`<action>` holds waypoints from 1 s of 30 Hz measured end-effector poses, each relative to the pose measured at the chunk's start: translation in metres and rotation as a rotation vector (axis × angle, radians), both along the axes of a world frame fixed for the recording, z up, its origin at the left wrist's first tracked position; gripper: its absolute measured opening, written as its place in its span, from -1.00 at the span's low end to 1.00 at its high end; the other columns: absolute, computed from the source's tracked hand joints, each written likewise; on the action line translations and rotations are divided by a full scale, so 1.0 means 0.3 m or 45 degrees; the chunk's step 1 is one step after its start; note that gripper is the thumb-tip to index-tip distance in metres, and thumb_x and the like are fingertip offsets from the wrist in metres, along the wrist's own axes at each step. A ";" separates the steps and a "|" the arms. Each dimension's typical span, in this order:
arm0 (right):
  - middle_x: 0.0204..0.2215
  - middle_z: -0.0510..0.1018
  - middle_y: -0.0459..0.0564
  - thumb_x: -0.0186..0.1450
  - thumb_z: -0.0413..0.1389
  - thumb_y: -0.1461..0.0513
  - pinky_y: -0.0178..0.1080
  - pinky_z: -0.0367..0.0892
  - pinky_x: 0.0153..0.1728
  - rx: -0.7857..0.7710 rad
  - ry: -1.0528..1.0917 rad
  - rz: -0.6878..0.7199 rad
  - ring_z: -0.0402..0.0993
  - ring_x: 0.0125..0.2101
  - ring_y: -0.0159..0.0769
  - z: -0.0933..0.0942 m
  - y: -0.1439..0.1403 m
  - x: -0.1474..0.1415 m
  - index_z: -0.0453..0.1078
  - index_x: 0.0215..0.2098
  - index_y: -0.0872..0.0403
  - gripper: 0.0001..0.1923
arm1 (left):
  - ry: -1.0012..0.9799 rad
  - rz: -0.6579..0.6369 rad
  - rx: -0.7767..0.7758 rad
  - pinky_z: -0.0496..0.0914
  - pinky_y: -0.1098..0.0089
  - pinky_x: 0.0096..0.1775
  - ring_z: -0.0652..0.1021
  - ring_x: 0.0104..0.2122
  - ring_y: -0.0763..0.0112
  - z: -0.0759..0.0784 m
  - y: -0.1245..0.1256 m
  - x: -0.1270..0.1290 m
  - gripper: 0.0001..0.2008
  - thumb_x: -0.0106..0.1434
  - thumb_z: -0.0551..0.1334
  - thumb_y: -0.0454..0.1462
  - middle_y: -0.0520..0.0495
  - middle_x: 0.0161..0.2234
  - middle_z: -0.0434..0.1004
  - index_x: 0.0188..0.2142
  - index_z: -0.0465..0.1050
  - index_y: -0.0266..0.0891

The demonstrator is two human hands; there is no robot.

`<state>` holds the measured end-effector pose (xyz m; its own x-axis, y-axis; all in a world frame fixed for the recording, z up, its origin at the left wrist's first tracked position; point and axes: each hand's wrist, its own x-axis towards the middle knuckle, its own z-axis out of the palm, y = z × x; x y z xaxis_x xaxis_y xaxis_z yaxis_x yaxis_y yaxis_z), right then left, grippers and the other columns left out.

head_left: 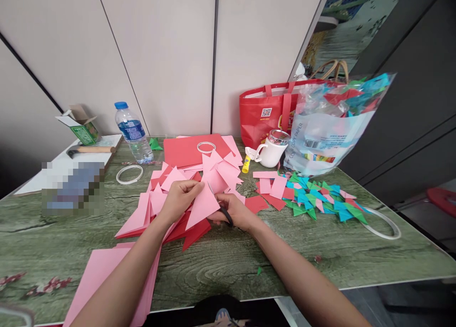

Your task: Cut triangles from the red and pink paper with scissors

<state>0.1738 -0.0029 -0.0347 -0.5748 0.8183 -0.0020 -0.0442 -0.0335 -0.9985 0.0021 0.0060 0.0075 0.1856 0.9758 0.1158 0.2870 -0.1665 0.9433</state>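
Observation:
My left hand pinches the upper edge of a folded pink paper piece, which has a slanted, pointed lower side. In my right hand is a pair of scissors with black handles. Part of a blade shows by the paper's right edge; the rest is hidden behind the paper. Under and around both hands lies a loose heap of pink cut pieces, with red paper pieces beneath. A stack of pink sheets rests at the front left, partly below my left forearm.
Small folded blue, green and red pieces lie to the right beside a white ring. Behind stand a white mug, a glue stick, a red bag and a plastic bag. A water bottle and a hammer are left.

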 end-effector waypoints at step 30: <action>-0.58 0.45 -0.17 -0.18 0.33 0.19 -0.30 0.28 -0.44 0.039 0.061 -0.063 0.41 -0.49 -0.30 -0.010 0.005 -0.018 0.24 -0.45 0.09 -0.59 | 0.163 -0.031 0.115 0.05 0.52 -0.58 0.14 -0.62 0.57 0.002 -0.008 0.017 -0.66 0.16 0.06 -0.10 0.11 -0.65 0.06 -0.61 0.24 -0.28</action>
